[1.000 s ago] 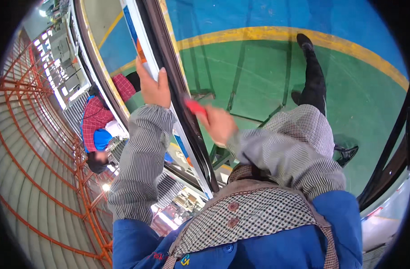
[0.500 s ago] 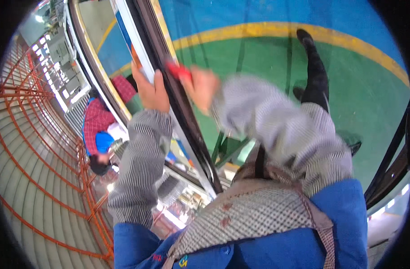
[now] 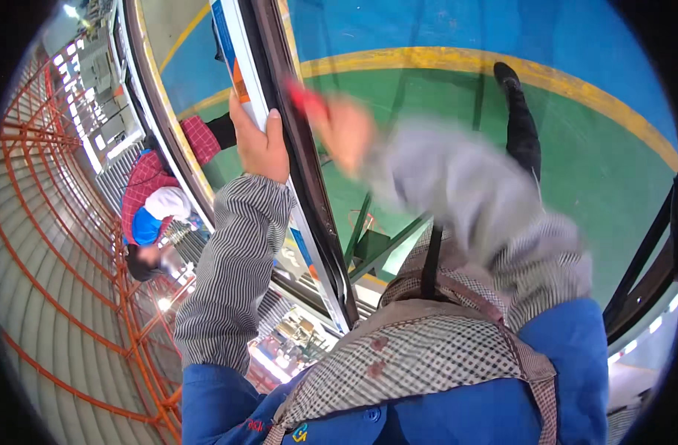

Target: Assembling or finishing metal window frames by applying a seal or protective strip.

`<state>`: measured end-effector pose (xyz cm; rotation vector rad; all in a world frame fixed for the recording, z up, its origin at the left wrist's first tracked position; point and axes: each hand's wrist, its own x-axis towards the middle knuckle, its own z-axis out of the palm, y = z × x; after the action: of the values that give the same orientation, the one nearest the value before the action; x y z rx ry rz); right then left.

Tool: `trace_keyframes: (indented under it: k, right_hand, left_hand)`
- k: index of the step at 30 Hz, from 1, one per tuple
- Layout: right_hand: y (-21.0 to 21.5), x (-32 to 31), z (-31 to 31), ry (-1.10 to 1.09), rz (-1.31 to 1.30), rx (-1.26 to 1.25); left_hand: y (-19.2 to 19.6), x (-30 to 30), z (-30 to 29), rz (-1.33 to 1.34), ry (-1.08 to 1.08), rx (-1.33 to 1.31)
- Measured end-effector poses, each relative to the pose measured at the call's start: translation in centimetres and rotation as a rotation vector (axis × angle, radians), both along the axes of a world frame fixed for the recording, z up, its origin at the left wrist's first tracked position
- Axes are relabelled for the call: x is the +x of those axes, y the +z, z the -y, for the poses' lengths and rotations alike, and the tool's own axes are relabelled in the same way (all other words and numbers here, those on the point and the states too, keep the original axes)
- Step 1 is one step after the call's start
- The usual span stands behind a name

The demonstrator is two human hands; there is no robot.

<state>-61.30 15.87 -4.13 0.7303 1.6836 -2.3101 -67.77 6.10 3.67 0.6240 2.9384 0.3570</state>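
In the upper middle, my left hand (image 3: 263, 148) is closed round a long white strip (image 3: 251, 74) with blue and orange film along it. The thumb lies on the near face, and the fingertips go behind the far edge. Right beside the strip runs a dark brown frame bar (image 3: 298, 141) with a black channel. My right hand (image 3: 346, 133), smeared by motion, grips a small red tool (image 3: 303, 98). Its tip points at the dark bar, close to its surface; blur hides the tool's exact kind and whether it touches.
Under the frame spreads a green floor (image 3: 591, 185) with a yellow curved line (image 3: 428, 58). Dark stand legs (image 3: 383, 252) cross below my right arm. On the left, past another frame bar (image 3: 161, 96), a person in a red checked sleeve (image 3: 147, 185) bends over.
The red tool and my right hand have shifted slightly right along with the frame in view. My left hand keeps its hold on the strip. The other person appears farther left.
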Motion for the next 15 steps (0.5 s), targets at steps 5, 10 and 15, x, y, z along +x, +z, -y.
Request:
trace_keyframes:
  k: [5,10,15]
  right_hand:
    - [0.1,17.7,5.6,0.61,0.025,0.077]
    - [2.1,14.4,0.6,0.429,0.014,0.254]
    - [3.4,13.5,3.9,0.253,0.025,0.282]
  left_hand:
    - [-0.8,-0.4,-3.3,0.086,-0.018,0.161]
    - [-1.5,2.3,1.4,0.126,0.125,0.359]
    - [-1.8,5.8,3.4,0.272,0.239,0.559]
